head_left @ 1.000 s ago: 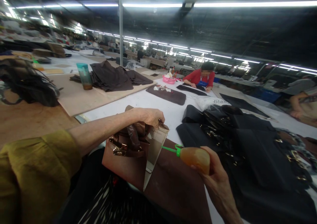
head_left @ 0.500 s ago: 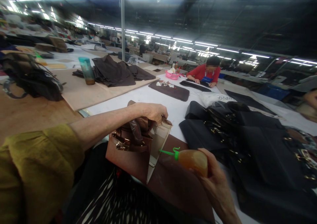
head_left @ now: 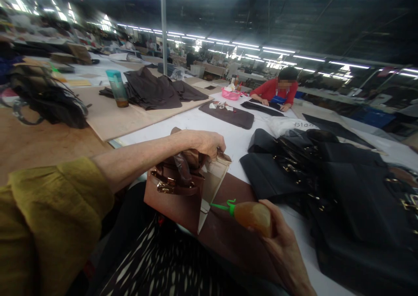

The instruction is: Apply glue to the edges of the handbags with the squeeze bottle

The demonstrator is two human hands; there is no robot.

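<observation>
A brown leather handbag [head_left: 176, 200] with gold hardware stands at the near edge of the white table [head_left: 235, 141]. My left hand [head_left: 205, 142] is closed on its top edge, holding the pale side panel [head_left: 214, 182] open. My right hand [head_left: 277, 239] grips an amber squeeze bottle [head_left: 253, 215]; its green nozzle [head_left: 222, 207] points at the pale panel's lower edge. A flat brown leather piece [head_left: 231, 235] lies under the bag.
A heap of black bags with gold fittings [head_left: 329, 178] fills the right. Brown fabric [head_left: 153, 93] and a teal tumbler [head_left: 116, 88] sit on a board at left. A person in red [head_left: 277, 93] works at the far end.
The view has shifted a little; bag and hands sit slightly higher and to the right. The bottle's nozzle stays close to the pale panel. Both hands keep their grips.
</observation>
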